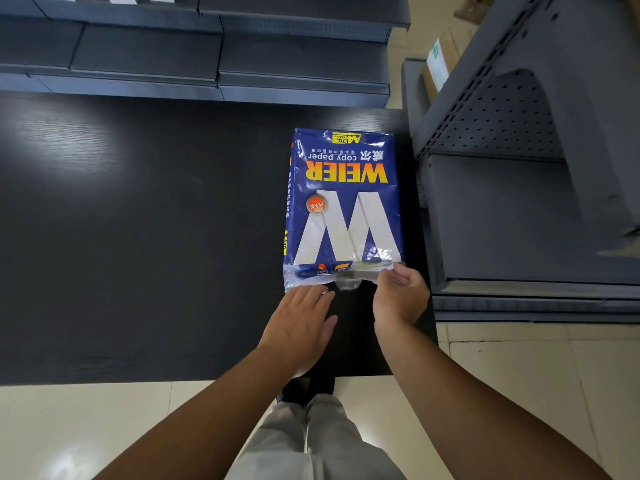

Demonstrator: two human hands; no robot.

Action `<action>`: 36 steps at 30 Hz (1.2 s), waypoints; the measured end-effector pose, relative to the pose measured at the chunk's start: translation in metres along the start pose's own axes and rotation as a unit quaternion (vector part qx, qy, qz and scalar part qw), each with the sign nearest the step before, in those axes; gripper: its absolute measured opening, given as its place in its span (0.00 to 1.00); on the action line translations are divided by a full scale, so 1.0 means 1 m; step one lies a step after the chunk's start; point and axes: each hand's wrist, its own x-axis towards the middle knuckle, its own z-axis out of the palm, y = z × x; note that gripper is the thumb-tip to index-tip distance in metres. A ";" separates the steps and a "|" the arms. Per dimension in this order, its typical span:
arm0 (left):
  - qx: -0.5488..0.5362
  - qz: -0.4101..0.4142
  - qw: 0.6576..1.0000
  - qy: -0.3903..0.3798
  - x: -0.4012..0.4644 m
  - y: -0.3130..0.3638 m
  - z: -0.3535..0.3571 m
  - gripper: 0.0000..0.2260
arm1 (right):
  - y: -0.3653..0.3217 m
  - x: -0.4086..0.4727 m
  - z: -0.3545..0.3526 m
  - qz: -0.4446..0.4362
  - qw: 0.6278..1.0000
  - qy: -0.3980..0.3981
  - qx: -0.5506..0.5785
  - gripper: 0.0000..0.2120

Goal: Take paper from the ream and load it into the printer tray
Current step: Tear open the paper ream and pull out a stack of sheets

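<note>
A blue ream of copy paper (343,199) with a big white W lies flat on the black table (138,237), its torn wrapper end facing me. My right hand (398,296) pinches the loose wrapper flap at the ream's near right corner. My left hand (301,323) lies flat with fingers spread, its fingertips touching the crumpled wrapper at the near left corner. The paper sheets inside the wrapper are hidden. The dark grey printer (519,168) stands to the right of the table.
Dark grey shelving (207,57) runs along the far side of the table. A cardboard box (440,64) sits behind the printer. Pale tiled floor (519,375) lies below and to the right, with my trouser leg (311,445) at the bottom.
</note>
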 end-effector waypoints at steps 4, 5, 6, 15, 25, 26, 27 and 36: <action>0.005 0.004 1.000 0.007 -0.003 -0.001 0.000 0.23 | -0.002 0.004 -0.001 0.019 1.000 0.001 0.012 0.10; 0.004 0.003 1.000 0.008 -0.004 -0.001 0.000 0.23 | -0.003 0.006 -0.001 0.026 1.000 0.003 0.017 0.10; 0.003 0.002 1.000 0.010 -0.005 -0.001 0.000 0.23 | -0.003 0.007 -0.001 0.032 0.999 0.005 0.023 0.10; 0.031 0.004 0.999 0.021 -0.014 -0.005 -0.002 0.23 | -0.004 0.014 -0.003 0.078 0.996 -0.012 0.051 0.10; 0.028 -0.007 0.998 0.054 -0.028 -0.012 -0.006 0.22 | 0.007 -0.002 -0.024 0.053 0.997 -0.046 0.027 0.16; 0.022 -0.013 0.998 0.058 -0.030 -0.012 -0.006 0.22 | 0.009 -0.004 -0.028 0.048 0.997 -0.051 0.020 0.16; 0.010 -0.023 0.998 0.064 -0.032 -0.012 -0.007 0.21 | 0.010 -0.006 -0.032 0.044 0.997 -0.055 0.016 0.16; -0.341 -0.261 0.897 0.109 -0.032 -0.022 0.000 0.17 | 0.039 -0.031 -0.072 0.075 0.994 -0.078 0.000 0.12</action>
